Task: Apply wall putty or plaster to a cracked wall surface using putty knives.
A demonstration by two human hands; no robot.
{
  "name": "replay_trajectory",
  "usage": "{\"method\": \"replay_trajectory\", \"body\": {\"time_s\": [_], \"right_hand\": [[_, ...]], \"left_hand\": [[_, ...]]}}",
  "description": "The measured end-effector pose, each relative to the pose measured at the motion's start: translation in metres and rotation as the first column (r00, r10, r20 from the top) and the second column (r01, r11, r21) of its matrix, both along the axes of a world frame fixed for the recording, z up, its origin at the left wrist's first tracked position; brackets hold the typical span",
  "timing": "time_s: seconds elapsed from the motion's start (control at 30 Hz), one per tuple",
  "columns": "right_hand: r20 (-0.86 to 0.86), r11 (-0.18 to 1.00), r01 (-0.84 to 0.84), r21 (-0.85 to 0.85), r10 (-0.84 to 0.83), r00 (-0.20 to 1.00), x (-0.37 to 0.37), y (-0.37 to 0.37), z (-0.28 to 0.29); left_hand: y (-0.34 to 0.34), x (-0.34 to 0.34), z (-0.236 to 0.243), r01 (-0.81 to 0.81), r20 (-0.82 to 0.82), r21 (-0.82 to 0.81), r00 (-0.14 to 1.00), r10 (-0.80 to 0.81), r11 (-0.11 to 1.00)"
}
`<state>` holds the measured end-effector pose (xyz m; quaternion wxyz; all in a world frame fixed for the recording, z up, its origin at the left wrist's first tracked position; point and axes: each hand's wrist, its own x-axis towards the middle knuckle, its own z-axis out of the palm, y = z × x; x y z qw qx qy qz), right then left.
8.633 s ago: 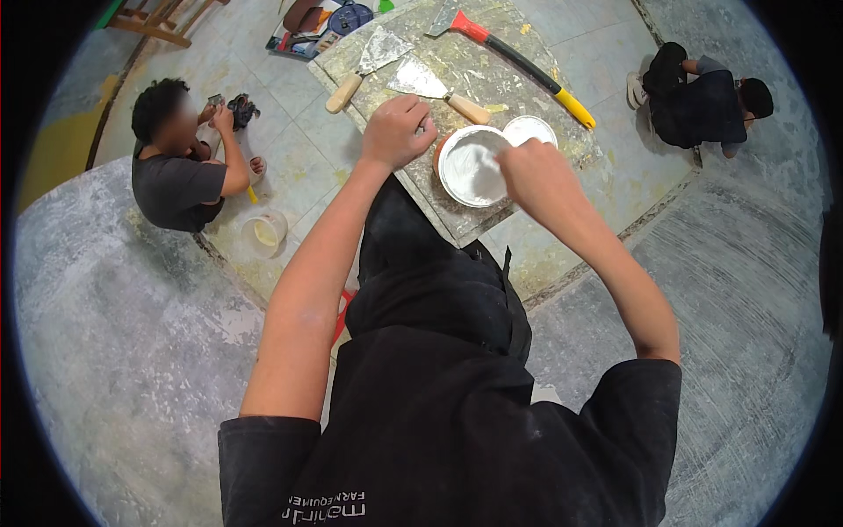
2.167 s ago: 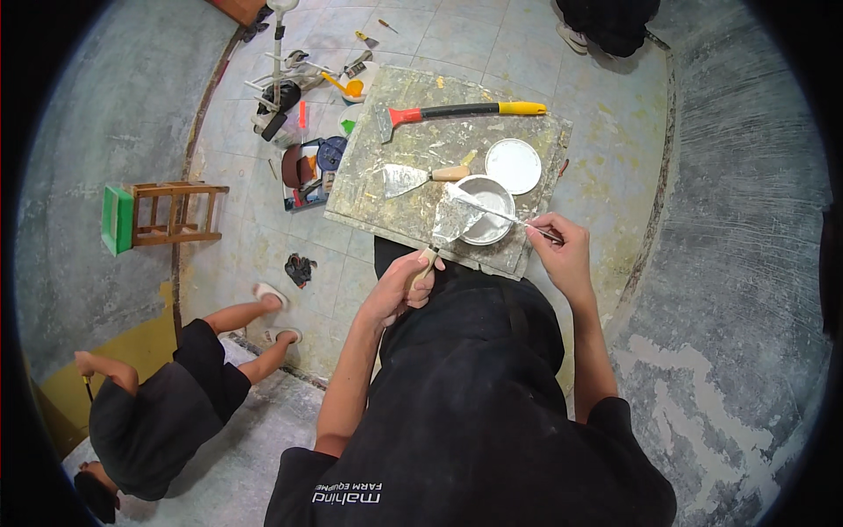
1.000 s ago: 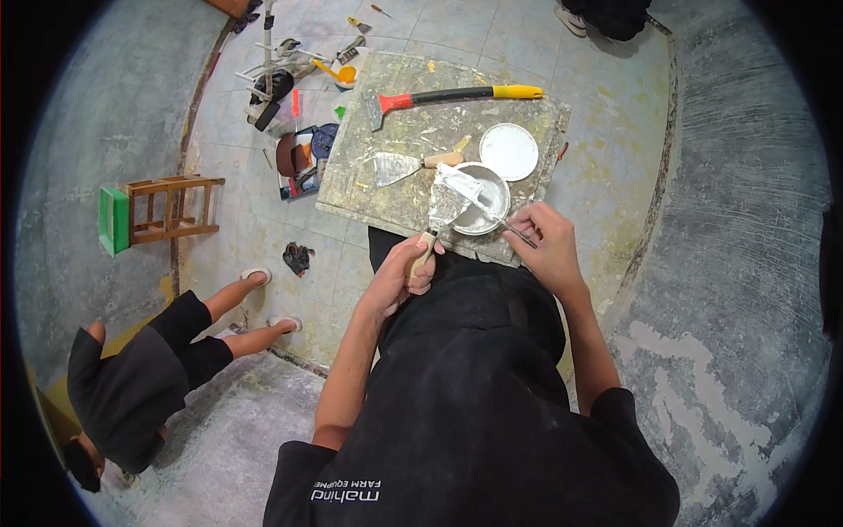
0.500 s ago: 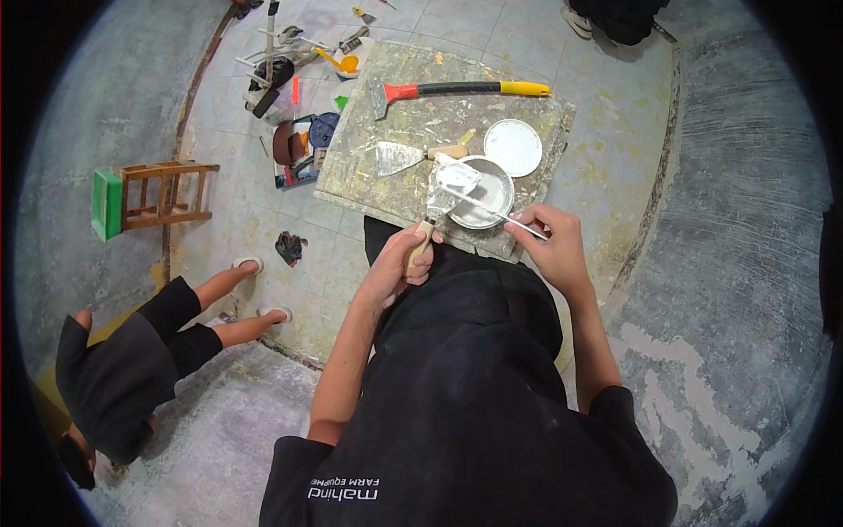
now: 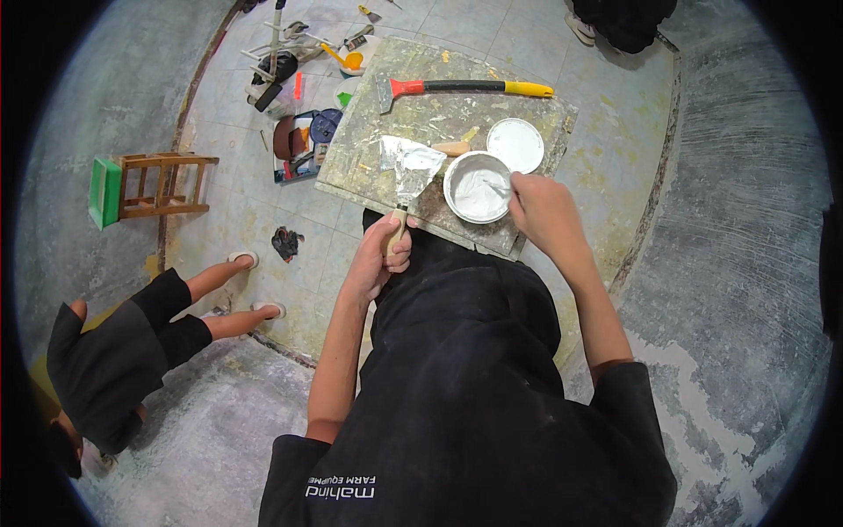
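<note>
My left hand (image 5: pixel 379 253) is wrapped around the wooden handle of a putty knife (image 5: pixel 416 169), whose blade is smeared with white paste. That blade overlaps a second putty knife (image 5: pixel 453 148) lying on the board. At the right rim of a round tub (image 5: pixel 449 186), my right hand (image 5: pixel 549 213) is closed on a thin stick, mostly hidden by the fingers, with its end in the tub. White paste (image 5: pixel 479 195) lies inside the tub. Touching or close behind the tub is its white round lid (image 5: pixel 515 145).
A long-handled scraper (image 5: pixel 465 87) lies across the far part of the stained board (image 5: pixel 369 189). Tools and a tray (image 5: pixel 303 149) are on the floor to the left, beside a wooden stool (image 5: pixel 167 184). Another person (image 5: pixel 123 351) is at lower left; dark clothing (image 5: pixel 619 22) shows far right.
The putty knife has moved left, away from above the tub. My right hand has moved up to the tub's rim, and the stick has gone from the blade into the tub.
</note>
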<state>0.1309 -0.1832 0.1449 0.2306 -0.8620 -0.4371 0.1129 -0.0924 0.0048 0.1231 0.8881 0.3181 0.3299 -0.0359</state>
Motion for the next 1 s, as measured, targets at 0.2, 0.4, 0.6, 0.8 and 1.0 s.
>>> {"method": "replay_trajectory", "body": {"time_s": [0.2, 0.4, 0.6, 0.8, 1.0], "right_hand": [[-0.304, 0.998, -0.059, 0.022, 0.063, 0.950, 0.015, 0.008, -0.009], [-0.632, 0.988, 0.086, 0.129, 0.015, 0.775, 0.034, -0.015, -0.020], [-0.872, 0.887, 0.455, 0.079, -0.159, 0.462, 0.029, -0.047, -0.014], [-0.920, 0.813, 0.554, 0.182, -0.058, 0.388, 0.016, -0.050, 0.002], [-0.799, 0.788, 0.510, 0.344, -0.039, 0.600, 0.003, -0.031, -0.008]], "left_hand": [[-0.004, -0.009, -0.002, -0.016, 0.007, 0.016, 1.000, 0.016, 1.000], [-0.013, -0.011, -0.006, -0.020, 0.014, 0.003, 1.000, 0.020, 1.000], [-0.017, -0.009, 0.000, -0.002, 0.030, -0.030, 1.000, 0.003, 1.000], [-0.020, 0.005, 0.012, 0.033, 0.016, -0.023, 0.999, -0.033, 0.999], [-0.025, 0.016, 0.015, 0.129, 0.078, -0.021, 0.989, -0.127, 0.991]]}}
